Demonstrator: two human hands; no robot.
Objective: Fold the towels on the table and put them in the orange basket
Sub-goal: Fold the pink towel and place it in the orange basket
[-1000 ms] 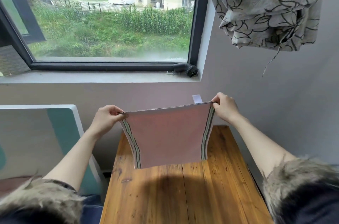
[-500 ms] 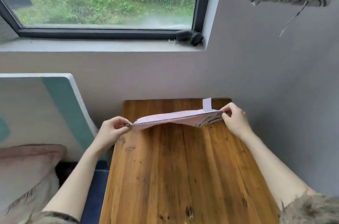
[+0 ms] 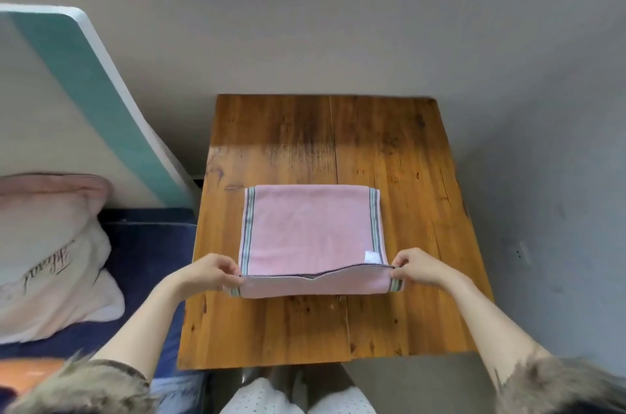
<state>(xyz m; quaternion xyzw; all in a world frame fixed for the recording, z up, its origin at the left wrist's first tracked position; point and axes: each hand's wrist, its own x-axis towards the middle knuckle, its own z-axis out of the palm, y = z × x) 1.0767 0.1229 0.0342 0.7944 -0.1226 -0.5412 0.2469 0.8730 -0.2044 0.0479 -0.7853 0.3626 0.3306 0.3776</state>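
A pink towel (image 3: 306,230) with grey-green striped side borders lies on the wooden table (image 3: 406,159), doubled over with its fold at the far side. My left hand (image 3: 211,273) pinches the near left corner of its top layer. My right hand (image 3: 418,266) pinches the near right corner. The top layer's near edge is lifted a little off the layer beneath, which sticks out toward me. A small white label shows near the right corner. An orange shape (image 3: 27,374) at the bottom left edge may be the basket; I cannot tell.
A blue bed (image 3: 142,244) with a white and pink pillow (image 3: 50,244) lies to the left of the table. A white and teal headboard (image 3: 84,91) leans against the grey wall (image 3: 305,40). The wall also runs along the table's right side.
The towel hung in the air between my hands, then came down flat onto the table. Both hands moved toward me, still pinching the same corners. The view tilted down.
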